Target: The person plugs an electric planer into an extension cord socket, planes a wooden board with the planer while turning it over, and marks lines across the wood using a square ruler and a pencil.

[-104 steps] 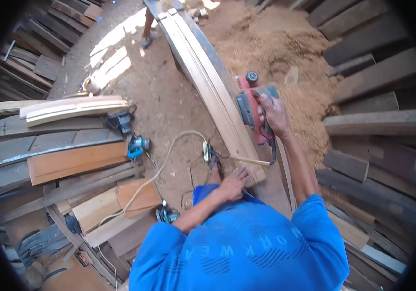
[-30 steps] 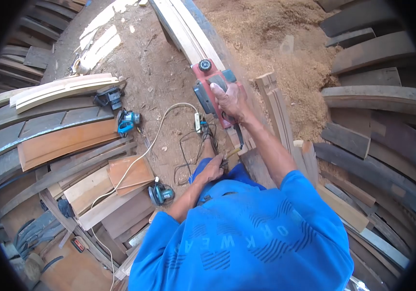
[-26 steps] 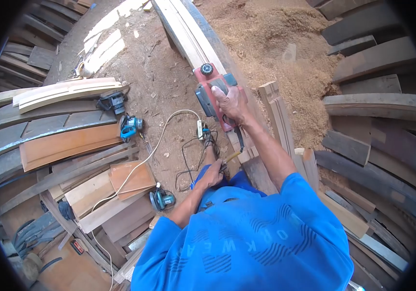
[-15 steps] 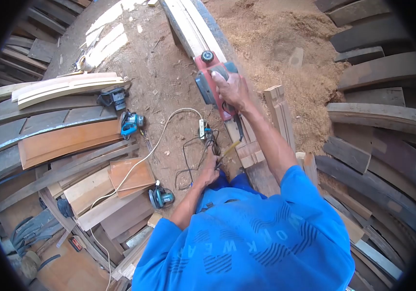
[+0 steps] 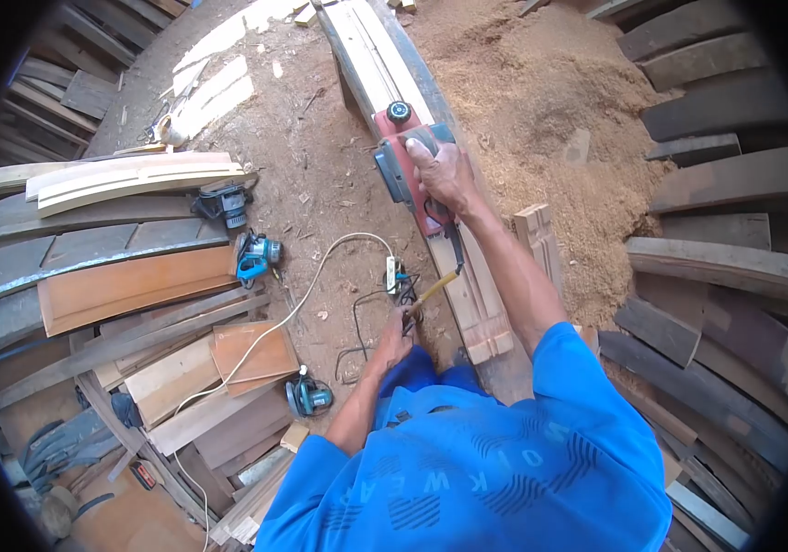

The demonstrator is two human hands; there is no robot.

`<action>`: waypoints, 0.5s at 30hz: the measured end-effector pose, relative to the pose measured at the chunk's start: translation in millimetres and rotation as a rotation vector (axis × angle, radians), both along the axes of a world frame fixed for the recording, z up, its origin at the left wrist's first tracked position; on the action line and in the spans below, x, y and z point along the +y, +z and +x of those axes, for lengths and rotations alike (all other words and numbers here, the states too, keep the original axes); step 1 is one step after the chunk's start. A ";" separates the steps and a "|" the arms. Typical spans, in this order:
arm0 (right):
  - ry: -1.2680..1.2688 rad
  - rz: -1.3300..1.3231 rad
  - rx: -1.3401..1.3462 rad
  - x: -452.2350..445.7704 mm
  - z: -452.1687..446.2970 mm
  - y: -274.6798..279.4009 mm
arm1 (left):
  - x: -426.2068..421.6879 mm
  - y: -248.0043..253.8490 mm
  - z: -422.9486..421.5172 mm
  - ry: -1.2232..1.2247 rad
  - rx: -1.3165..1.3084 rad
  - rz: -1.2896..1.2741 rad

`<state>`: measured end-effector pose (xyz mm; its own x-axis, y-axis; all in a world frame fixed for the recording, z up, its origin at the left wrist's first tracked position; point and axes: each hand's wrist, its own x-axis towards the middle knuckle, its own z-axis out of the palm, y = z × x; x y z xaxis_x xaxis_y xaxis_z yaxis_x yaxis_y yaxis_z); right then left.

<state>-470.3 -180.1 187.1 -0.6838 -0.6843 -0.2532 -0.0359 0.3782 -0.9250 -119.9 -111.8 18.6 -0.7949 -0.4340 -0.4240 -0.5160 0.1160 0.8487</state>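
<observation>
Coming across from the right edge, the red-and-grey electric planer [image 5: 405, 161] is now sitting over the long, pale, grooved wooden boards [image 5: 469, 299], and the bare left hand [image 5: 397, 336], earlier lying on their near end, is working beside them instead. Up top, the right hand [image 5: 446, 175] is wrapping closed around the planer's rear handle, thumb lying forward. Down low, the left hand is curling its fingers around the yellowish cord [image 5: 437, 287], which is stretching up to the planer's dark cable end. Just beyond that hand, a white power strip [image 5: 391, 274] is lying on the dirt floor among tangled black cables [image 5: 358, 317]. Those boards are resting lengthwise on a dark-edged wooden bench [image 5: 509, 373], with tan sawdust [image 5: 541, 110] spreading along its right side.
</observation>
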 end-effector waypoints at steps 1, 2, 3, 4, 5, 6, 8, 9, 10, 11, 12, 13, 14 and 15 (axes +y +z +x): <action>0.001 -0.007 0.013 -5.1 -3.3 -0.5 | -4.1 1.6 -3.8 0.007 -0.003 0.008; 0.001 -0.012 0.024 -8.9 -5.4 -1.4 | -7.1 3.2 -6.4 0.012 -0.009 0.017; 0.002 -0.017 0.035 -12.9 -7.6 -2.5 | -10.3 5.0 -8.9 0.019 -0.014 0.027; 0.005 -0.016 0.022 -17.2 -10.9 -4.4 | -14.1 6.7 -11.6 0.018 -0.013 0.018; 0.007 -0.016 0.010 -21.6 -14.5 -6.8 | -18.1 8.5 -14.4 0.016 -0.010 0.009; 0.009 -0.016 -0.003 -25.6 -17.9 -9.0 | -21.9 10.4 -17.2 0.015 -0.009 -0.001; 0.009 -0.038 0.003 -33.9 -23.4 -11.3 | -28.3 14.9 -23.9 0.013 0.000 -0.022; 0.008 -0.049 0.006 -37.7 -26.3 -12.4 | -31.4 17.1 -27.2 0.010 0.005 -0.033; 0.012 -0.053 0.004 -42.1 -28.6 -8.3 | -34.4 17.2 -29.9 0.014 0.009 -0.046; 0.015 -0.056 0.000 -45.0 -30.0 -3.6 | -36.4 17.7 -31.6 0.017 0.013 -0.057; 0.018 -0.058 -0.002 -48.4 -32.5 -0.2 | -39.2 17.2 -34.8 0.021 0.017 -0.069; 0.028 -0.022 0.033 -52.7 -36.9 -0.6 | -42.5 16.9 -38.8 0.026 0.029 -0.085; 0.037 0.016 0.067 -56.8 -42.2 -2.6 | -44.6 16.4 -41.7 0.032 0.038 -0.099; 0.046 0.057 0.097 -59.6 -45.5 -5.2 | -44.8 16.3 -41.9 0.037 0.044 -0.110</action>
